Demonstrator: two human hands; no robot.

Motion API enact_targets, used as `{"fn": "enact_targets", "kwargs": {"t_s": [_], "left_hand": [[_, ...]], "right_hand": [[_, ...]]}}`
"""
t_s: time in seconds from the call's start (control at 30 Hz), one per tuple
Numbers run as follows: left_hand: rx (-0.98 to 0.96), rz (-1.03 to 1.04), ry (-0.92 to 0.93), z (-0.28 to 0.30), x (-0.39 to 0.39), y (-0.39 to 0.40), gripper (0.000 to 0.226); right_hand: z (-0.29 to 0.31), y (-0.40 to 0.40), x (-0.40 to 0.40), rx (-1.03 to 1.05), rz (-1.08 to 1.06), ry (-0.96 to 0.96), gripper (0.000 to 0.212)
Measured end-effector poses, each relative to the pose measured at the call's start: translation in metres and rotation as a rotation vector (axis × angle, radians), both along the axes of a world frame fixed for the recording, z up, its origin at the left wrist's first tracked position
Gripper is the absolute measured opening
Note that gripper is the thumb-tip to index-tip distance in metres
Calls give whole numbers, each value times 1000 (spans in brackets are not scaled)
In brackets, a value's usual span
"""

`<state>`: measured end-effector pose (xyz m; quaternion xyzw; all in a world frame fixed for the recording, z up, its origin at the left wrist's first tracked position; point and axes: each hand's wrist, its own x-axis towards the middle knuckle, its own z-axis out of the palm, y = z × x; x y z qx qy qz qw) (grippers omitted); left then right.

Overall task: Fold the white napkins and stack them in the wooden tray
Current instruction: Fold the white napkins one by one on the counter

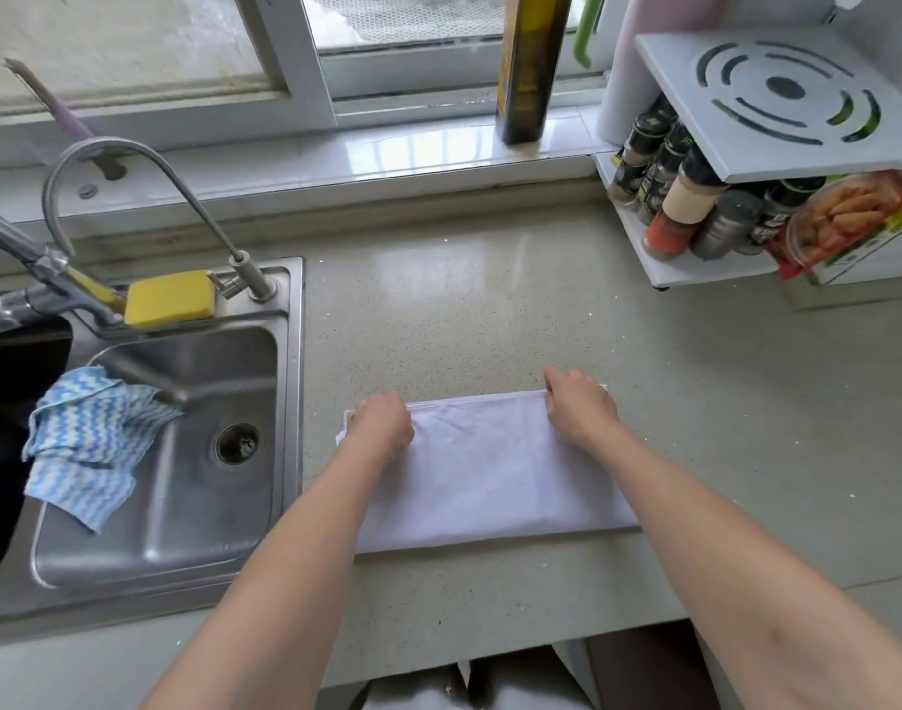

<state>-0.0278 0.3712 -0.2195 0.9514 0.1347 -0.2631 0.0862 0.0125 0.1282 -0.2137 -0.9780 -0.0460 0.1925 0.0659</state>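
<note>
Napkin [495, 479] first: one white cloth lies flat on the speckled countertop [490, 310], just right of the steel sink [193, 453], already doubled into a wide band with its two hemmed edges lined up along the far side. The left hand [382, 422] is curled down over the far left corner and the right hand [579, 404] over the far right corner, fingers bent as if pinching the layered edges — though whether each truly grips the fabric or only presses it to the counter I cannot tell from this angle. Judging by the shape, the first fold looks finished or nearly so, and at least one more fold across the width seems needed before the cloth is compact enough to stack. No wooden tray shows anywhere in view, and no other white napkins either, so nothing appears stacked yet and the task reads as early. Further out, a blue-and-white dishcloth [95, 448] hangs over the sink's near-left rim, a yellow sponge [170, 299] sits behind the basin by the faucet — and a rack of spice bottles [695, 207] stands at the far right, well apart from the work.
</note>
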Motion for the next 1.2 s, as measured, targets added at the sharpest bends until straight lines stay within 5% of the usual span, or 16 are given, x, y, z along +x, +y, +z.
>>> {"fn": "enact_targets", "kwargs": {"t_s": [0.97, 1.1, 1.2], "left_hand": [[-163, 35, 49, 6, 9, 11, 25], [-171, 6, 44, 5, 9, 12, 27], [-176, -1, 55, 5, 11, 12, 29]], "right_hand": [[4, 5, -6, -18, -57, -64, 11], [6, 25, -50, 135, -16, -328, 36], [-6, 40, -91, 207, 111, -224, 49]]}}
